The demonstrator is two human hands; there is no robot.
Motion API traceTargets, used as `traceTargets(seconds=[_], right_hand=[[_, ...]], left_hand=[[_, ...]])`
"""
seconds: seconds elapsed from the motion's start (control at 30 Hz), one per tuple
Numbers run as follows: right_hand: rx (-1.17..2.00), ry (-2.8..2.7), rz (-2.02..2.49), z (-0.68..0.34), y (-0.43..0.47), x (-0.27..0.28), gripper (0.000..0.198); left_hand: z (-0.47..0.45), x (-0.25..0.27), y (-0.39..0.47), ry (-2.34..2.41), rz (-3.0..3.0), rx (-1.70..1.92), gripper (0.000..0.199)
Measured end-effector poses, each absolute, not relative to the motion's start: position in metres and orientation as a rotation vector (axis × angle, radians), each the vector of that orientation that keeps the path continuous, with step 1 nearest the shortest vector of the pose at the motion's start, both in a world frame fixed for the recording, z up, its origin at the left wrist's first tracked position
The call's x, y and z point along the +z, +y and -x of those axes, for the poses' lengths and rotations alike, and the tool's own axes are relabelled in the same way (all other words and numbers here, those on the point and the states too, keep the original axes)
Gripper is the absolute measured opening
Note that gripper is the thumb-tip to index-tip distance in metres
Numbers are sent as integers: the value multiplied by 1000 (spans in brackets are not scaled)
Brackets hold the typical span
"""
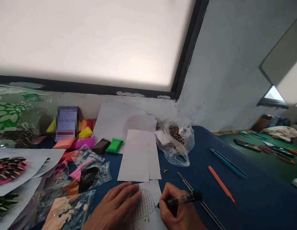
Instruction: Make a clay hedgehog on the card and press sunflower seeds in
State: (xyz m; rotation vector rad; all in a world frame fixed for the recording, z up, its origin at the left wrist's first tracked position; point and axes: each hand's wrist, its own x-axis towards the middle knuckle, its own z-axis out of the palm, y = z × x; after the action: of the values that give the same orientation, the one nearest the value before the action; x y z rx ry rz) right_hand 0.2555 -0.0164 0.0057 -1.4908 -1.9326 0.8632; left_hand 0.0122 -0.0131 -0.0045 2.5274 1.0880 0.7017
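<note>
My right hand [173,207] grips a black pen [182,199], its tip at the right outline of a drawing [145,204]. The drawing is a rounded shape filled with rows of short wavy marks, on a white sheet of paper [154,185]. Flat across the left part of this sheet lies my left hand [117,204], fingers stretched out, covering some of the drawing. Just beyond, more white paper [136,156] lies on the blue table. A single seed [166,172] and a metal craft knife [184,180] are close to my right hand.
A clear bag of seeds [177,134] stands behind the paper. Blue tweezers [227,163] and an orange tool [221,183] lie at right. Leftward are clay packets [114,145], a phone [66,123], and seed-covered clay pieces [10,169] on paper. A green table [249,150] adjoins.
</note>
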Motion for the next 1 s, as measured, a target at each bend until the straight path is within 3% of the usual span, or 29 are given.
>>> traceTargets(seconds=[0.63,1.0], right_hand=[[939,-1919,1465,-252,-17,10,11],[1197,-1566,1362,-248,-20,30,29]], left_hand=[[-12,-4,-13,1096,-2557,700,53],[-8,-3,-19,1128,-2419,769,70]])
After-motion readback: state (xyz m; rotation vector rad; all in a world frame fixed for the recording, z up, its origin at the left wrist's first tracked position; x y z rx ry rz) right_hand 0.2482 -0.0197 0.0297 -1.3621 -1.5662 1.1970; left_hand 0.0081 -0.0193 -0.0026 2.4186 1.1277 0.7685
